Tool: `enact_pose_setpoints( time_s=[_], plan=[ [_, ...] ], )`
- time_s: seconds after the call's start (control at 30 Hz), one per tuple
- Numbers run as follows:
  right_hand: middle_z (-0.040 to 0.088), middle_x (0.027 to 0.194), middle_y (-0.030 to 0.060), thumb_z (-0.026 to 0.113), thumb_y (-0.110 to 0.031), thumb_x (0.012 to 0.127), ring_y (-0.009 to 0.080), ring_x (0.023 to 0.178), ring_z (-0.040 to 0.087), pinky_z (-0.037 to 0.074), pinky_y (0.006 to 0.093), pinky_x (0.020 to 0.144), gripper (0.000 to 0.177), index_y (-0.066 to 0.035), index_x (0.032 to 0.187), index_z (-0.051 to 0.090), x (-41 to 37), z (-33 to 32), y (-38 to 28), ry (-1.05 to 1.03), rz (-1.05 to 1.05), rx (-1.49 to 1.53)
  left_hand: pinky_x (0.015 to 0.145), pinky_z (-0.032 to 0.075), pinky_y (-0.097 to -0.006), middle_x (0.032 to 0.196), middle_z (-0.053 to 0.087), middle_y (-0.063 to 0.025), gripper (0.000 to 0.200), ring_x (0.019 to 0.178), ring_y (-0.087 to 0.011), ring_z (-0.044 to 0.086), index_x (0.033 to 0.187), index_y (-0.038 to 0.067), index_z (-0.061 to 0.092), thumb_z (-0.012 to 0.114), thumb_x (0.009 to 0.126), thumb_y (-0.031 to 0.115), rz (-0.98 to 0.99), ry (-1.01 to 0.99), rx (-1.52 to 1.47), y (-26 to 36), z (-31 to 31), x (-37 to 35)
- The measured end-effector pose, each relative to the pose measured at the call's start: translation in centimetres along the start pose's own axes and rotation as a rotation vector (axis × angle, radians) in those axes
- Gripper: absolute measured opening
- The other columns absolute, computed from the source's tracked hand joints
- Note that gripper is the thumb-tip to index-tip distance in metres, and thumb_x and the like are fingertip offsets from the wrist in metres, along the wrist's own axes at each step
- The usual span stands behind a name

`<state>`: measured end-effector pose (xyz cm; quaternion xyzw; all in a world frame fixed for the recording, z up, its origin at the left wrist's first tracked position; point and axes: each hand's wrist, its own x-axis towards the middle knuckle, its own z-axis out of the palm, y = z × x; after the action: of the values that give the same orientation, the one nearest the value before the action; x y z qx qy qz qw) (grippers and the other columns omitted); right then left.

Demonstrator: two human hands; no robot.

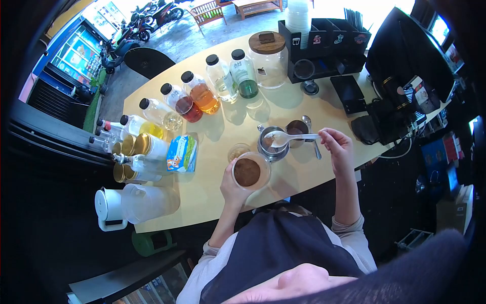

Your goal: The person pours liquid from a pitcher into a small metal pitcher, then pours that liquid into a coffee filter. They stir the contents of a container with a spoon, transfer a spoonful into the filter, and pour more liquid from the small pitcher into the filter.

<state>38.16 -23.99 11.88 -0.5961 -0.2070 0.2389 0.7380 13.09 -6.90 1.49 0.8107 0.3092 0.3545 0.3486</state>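
Observation:
My left hand (233, 186) is closed around a clear tub of brown powder (248, 172), tilted so its open top faces me. In my right hand (339, 145) I pinch the handle of a white plastic spoon (298, 136). The spoon's bowl carries some brown powder and is over a small metal pitcher (274, 155). A dark-looking cup (297, 127) stands just behind the spoon, with metal spoons (317, 150) beside it. Left of the pitcher, a small round clear container (238, 150) is partly hidden by the tub.
Several capped bottles, including an orange one (203, 96), line the table's far left edge. A blue tissue pack (182, 153) and a clear pitcher (144, 203) stand left. A wooden-lidded jar (268, 66), black organizer (326, 45) and monitor (407, 55) are at the back and right.

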Motion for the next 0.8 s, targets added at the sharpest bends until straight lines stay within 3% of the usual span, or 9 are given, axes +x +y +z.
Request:
enact_pose_setpoints(
  time_s=[0.13, 0.23, 0.3, 0.4, 0.53, 0.6, 0.63, 0.7, 0.8],
  plan=[
    [0.065, 0.083, 0.0012, 0.067, -0.007, 0.094, 0.0062, 0.073, 0.054, 0.042, 0.0197, 0.067, 0.012, 0.003, 0.099, 0.072, 0.9, -0.3, 1.0, 0.02, -0.144, -0.079, 0.097, 0.053, -0.0392, 0.127, 0.063, -0.0144, 0.093, 0.113, -0.0297, 0.064, 0.133, 0.007, 0.05, 0.095, 0.056, 0.032, 0.065, 0.03, 0.01, -1.9, 0.7, -0.4],
    [0.064, 0.081, 0.0014, 0.066, -0.002, 0.093, 0.009, 0.075, 0.052, 0.043, 0.0228, 0.067, 0.008, 0.003, 0.097, 0.071, 1.2, -0.7, 1.8, -0.034, -0.306, -0.28, 0.099, 0.052, -0.0391, 0.128, 0.063, -0.0156, 0.087, 0.115, -0.0297, 0.064, 0.133, 0.006, 0.051, 0.093, 0.061, 0.029, 0.061, 0.035, -0.027, -2.5, 1.0, -1.0],
    [0.063, 0.08, 0.0018, 0.067, -0.001, 0.091, 0.0102, 0.077, 0.052, 0.043, 0.0238, 0.068, 0.007, 0.002, 0.096, 0.071, 1.0, -0.7, 1.4, -0.056, -0.378, -0.381, 0.103, 0.049, -0.037, 0.133, 0.055, -0.0133, 0.073, 0.12, -0.0237, 0.058, 0.136, 0.001, 0.046, 0.084, 0.075, 0.015, 0.103, -0.005, -0.105, -2.5, 1.1, -1.0],
    [0.063, 0.079, 0.0027, 0.069, 0.001, 0.087, 0.0127, 0.079, 0.052, 0.043, 0.0253, 0.068, 0.007, 0.0, 0.094, 0.071, 0.4, -0.2, 0.4, -0.075, -0.479, -0.533, 0.101, 0.051, -0.0392, 0.127, 0.063, -0.0169, 0.076, 0.116, -0.029, 0.064, 0.132, 0.001, 0.052, 0.088, 0.07, 0.025, 0.196, 0.043, 0.017, -1.6, 0.9, -0.8],
    [0.065, 0.079, 0.0034, 0.072, 0.003, 0.08, 0.0181, 0.078, 0.054, 0.044, 0.0283, 0.068, 0.011, -0.004, 0.089, 0.071, -0.2, 0.2, 0.3, -0.054, -0.635, -0.643, 0.1, 0.052, -0.0386, 0.127, 0.063, -0.0174, 0.069, 0.115, -0.0289, 0.065, 0.132, 0.0, 0.051, 0.084, 0.075, 0.02, 0.155, 0.034, -0.005, -4.0, 1.8, -1.8],
    [0.066, 0.079, 0.0038, 0.074, 0.005, 0.076, 0.0216, 0.077, 0.055, 0.045, 0.0311, 0.067, 0.015, -0.006, 0.086, 0.071, -0.6, 0.4, 0.1, -0.048, -0.746, -0.705, 0.103, 0.05, -0.0372, 0.132, 0.055, -0.0136, 0.055, 0.12, -0.0218, 0.058, 0.139, 0.002, 0.042, 0.067, 0.091, 0.012, 0.003, -0.093, -0.212, -5.7, 2.3, -2.4],
    [0.066, 0.079, 0.0038, 0.074, 0.005, 0.076, 0.0216, 0.077, 0.055, 0.045, 0.0311, 0.067, 0.015, -0.006, 0.086, 0.071, -0.8, 0.5, 0.1, -0.045, -0.744, -0.707, 0.103, 0.05, -0.0372, 0.132, 0.055, -0.0136, 0.055, 0.12, -0.0218, 0.058, 0.139, 0.002, 0.042, 0.067, 0.091, 0.012, 0.005, -0.096, -0.213, -4.0, 1.8, -1.6],
    [0.066, 0.079, 0.0034, 0.074, 0.005, 0.076, 0.0217, 0.075, 0.055, 0.045, 0.0312, 0.067, 0.016, -0.007, 0.086, 0.071, -1.1, 0.7, 0.1, -0.1, -0.814, -0.738, 0.1, 0.053, -0.038, 0.127, 0.062, -0.018, 0.061, 0.114, -0.0287, 0.065, 0.133, -0.001, 0.051, 0.079, 0.081, 0.015, 0.226, 0.032, -0.044, -0.9, 0.7, -0.3],
    [0.065, 0.079, 0.0034, 0.075, 0.004, 0.077, 0.022, 0.074, 0.055, 0.046, 0.0316, 0.065, 0.017, -0.007, 0.089, 0.071, -1.4, 1.1, 0.1, -0.083, -0.805, -0.748, 0.103, 0.05, -0.0367, 0.131, 0.055, -0.0134, 0.067, 0.12, -0.0215, 0.057, 0.139, 0.001, 0.041, 0.077, 0.083, 0.013, 0.025, -0.11, -0.228, -5.2, 1.8, -1.6]
  ],
)
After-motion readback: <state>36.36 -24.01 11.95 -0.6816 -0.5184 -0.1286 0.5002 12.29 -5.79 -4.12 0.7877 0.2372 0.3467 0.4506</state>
